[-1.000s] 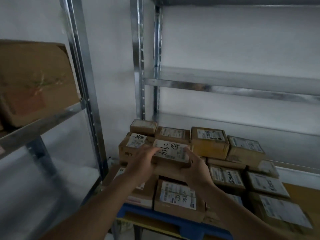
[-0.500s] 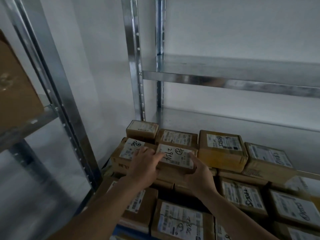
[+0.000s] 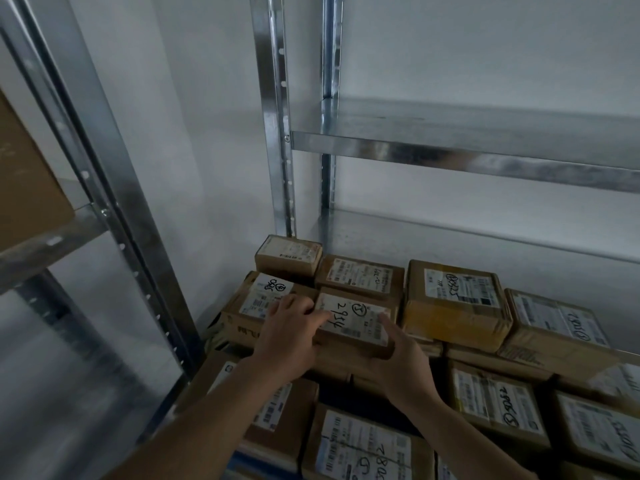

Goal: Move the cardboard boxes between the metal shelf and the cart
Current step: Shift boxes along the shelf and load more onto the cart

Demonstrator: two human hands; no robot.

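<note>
1. Both hands are on one small cardboard box (image 3: 353, 322), the one with "2954" written in marker on its white label.
2. My left hand (image 3: 289, 339) grips the box's left end, fingers curled over onto the edge of the label.
3. My right hand (image 3: 403, 363) grips the near right corner, with the thumb lying up the right edge of the label and the fingers wrapped under, out of sight.
4. The box lies flat with its label up, on top of the pile towards the back left corner of the cart (image 3: 254, 464). Only a strip of the cart's blue deck shows at the near edge. I cannot tell whether the box is clear of the cartons beneath it.
5. Neighbours in the pile:
   - touching on the left, a wider labelled box (image 3: 256, 306);
   - just behind, a flat box (image 3: 360, 275);
   - to the right, a taller taped box (image 3: 453, 303);
   - at the back left corner, a small box (image 3: 287, 252).
6. The metal shelf (image 3: 450, 150) stands just behind the pile, with its front upright at the cart's back left corner.
7. Far left there is a second rack (image 3: 104, 188) carrying a large carton (image 3: 24, 174).
</note>
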